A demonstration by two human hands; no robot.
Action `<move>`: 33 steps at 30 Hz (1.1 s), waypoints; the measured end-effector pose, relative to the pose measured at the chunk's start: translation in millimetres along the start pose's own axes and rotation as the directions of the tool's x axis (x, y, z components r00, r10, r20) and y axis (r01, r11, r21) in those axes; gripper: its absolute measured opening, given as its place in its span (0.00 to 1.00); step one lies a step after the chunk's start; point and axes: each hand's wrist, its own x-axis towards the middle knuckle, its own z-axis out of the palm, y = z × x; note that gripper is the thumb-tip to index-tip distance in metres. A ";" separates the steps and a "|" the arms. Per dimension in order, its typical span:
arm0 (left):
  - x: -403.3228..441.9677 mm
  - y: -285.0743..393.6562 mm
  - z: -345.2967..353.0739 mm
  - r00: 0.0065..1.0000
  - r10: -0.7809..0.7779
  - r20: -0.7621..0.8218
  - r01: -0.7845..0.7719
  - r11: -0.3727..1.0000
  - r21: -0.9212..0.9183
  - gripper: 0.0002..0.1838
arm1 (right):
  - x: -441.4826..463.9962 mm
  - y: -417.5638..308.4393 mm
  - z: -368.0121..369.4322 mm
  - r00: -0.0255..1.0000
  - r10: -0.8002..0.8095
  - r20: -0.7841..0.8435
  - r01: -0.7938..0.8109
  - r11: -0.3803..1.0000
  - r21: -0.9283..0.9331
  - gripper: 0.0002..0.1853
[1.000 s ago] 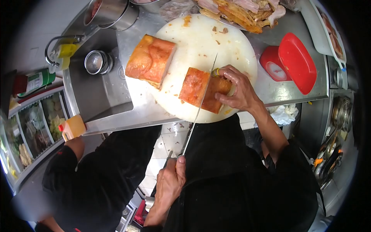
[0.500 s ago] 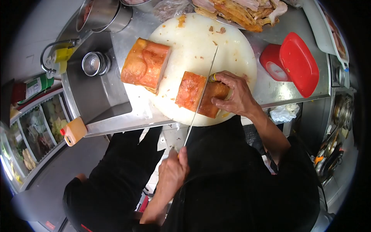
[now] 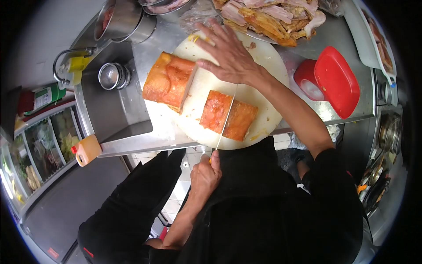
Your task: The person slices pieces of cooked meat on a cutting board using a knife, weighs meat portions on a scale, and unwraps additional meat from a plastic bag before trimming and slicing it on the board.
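Note:
My left hand is closed on the handle of a long knife, below the counter's front edge. The blade crosses the smaller slab of browned, roasted meat on the round white board. My right hand reaches over the upper part of the board with its fingers spread, holding nothing. Its thumb is close to the upper right edge of the larger roasted slab. Under the right wrist, the knife's tip is hidden.
Behind the board, a platter holds cut meat. A red scale stands right, metal pots back left. A sink holds small bowls. An orange jug is at the front left, near a co-worker's black-clothed leg.
My right hand has let go of the smaller slab and moved up and left over the board, fingers spreading. My left hand and the knife's handle are slightly higher. The co-worker's hand has left the jug.

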 end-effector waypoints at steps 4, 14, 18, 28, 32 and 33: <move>4.2 -0.8 5.7 1.000 0.006 0.025 -0.006 1.000 -0.017 0.28 | 3.3 0.5 5.2 0.984 0.000 0.175 0.009 0.999 -0.054 0.37; 23.3 -1.0 23.7 1.000 0.013 -0.013 -0.013 1.000 -0.028 0.30 | -3.8 23.1 32.9 0.993 -0.004 0.122 0.014 0.997 -0.080 0.37; 16.4 -7.0 19.6 1.000 0.016 0.011 -0.014 0.991 -0.134 0.32 | -3.3 12.3 26.0 0.985 0.036 0.172 -0.027 0.998 -0.054 0.35; -22.1 -27.1 15.3 0.998 -0.062 0.030 0.063 0.997 -0.050 0.34 | -33.8 -27.2 38.9 0.955 -0.065 0.289 0.059 0.998 0.028 0.36; -2.5 -32.3 33.8 1.000 -0.001 0.023 0.001 1.000 -0.031 0.35 | -25.8 -25.0 43.9 0.973 -0.016 0.231 0.027 0.999 -0.045 0.38; 0.0 -28.6 31.9 0.999 -0.034 0.015 0.035 0.997 -0.064 0.35 | -25.2 -23.7 41.3 0.975 -0.026 0.219 0.027 1.000 -0.003 0.37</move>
